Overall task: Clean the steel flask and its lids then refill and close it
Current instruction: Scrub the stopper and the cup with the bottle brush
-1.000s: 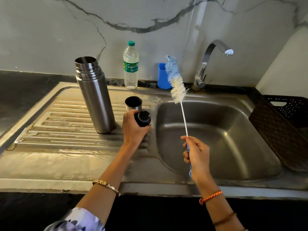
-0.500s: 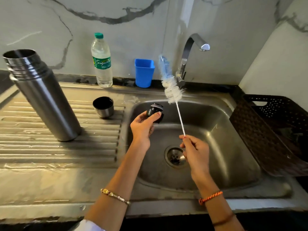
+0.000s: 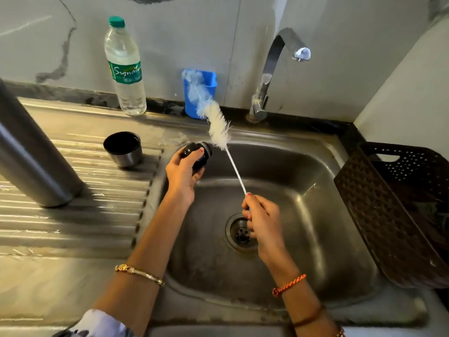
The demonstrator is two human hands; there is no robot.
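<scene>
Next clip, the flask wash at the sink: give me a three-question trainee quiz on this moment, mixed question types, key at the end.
1. True or false: water is running from the tap.
2. Which thing does the left hand hold? A) the steel cup lid B) the black inner lid C) the water bottle
3. Fill in: the right hand grips the bottle brush by its thin white ____.

Key
1. False; no stream shows below the spout.
2. B; it is held over the sink basin, while the cup lid stands on the drainboard beside the steel flask.
3. Handle; the bristles sit right next to the lid.
</scene>
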